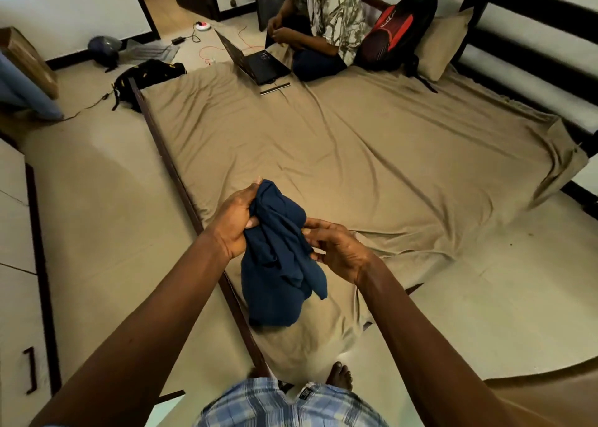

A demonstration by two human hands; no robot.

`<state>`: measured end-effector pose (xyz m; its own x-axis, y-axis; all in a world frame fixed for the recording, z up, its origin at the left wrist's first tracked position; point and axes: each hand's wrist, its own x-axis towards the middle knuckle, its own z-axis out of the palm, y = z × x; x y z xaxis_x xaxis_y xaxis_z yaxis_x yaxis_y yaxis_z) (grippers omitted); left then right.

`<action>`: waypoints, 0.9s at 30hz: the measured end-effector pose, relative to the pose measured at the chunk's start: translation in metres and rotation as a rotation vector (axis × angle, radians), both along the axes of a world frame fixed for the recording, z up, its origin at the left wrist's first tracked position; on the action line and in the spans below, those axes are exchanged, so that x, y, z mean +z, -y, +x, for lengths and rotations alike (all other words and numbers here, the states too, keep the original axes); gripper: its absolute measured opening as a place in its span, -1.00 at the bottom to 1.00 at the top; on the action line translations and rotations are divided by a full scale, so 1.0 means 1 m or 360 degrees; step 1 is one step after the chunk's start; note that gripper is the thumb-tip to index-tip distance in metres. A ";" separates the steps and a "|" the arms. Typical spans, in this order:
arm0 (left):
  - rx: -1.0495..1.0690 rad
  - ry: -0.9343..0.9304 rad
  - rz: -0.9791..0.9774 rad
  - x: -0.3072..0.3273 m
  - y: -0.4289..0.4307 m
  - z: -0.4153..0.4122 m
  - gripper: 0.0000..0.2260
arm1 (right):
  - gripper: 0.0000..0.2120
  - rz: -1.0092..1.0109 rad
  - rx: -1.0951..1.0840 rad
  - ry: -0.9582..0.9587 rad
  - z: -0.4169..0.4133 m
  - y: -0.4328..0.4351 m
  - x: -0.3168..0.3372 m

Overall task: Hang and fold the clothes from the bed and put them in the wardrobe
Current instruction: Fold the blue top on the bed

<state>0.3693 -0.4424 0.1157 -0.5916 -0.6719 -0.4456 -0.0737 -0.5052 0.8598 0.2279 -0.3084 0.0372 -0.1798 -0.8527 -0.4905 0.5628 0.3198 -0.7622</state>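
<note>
Bare sheet (372, 168) beyond; laptop (255, 59) far.

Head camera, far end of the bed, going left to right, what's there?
Black bag on the floor → open laptop → seated person → red and black backpack → pillow.

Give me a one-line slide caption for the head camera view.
Left hand and right hand grip a bunched navy garment over the tan bed.
</note>
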 end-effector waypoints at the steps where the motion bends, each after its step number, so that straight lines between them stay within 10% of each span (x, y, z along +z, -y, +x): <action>1: -0.0016 -0.0003 0.0031 0.001 0.002 0.003 -0.54 | -0.74 0.0002 0.0051 -0.0119 0.001 0.003 0.002; 5: -0.0145 0.0183 -0.0151 -0.009 0.005 0.006 -0.59 | -0.93 -0.0054 0.0007 -0.0535 -0.013 0.009 0.010; 13: -0.0641 0.0309 -0.0559 -0.019 -0.012 0.007 -0.58 | -0.81 -0.0112 -0.0102 -0.0385 -0.047 0.011 0.033; 21: -0.0194 0.0055 -0.0365 -0.038 -0.024 0.000 -0.78 | -0.64 0.0455 -0.0619 -0.0363 -0.045 0.003 0.019; 27: -0.0264 0.0053 -0.0414 -0.038 -0.025 -0.002 -0.76 | -0.45 0.0373 -0.0091 0.0029 -0.032 -0.009 -0.005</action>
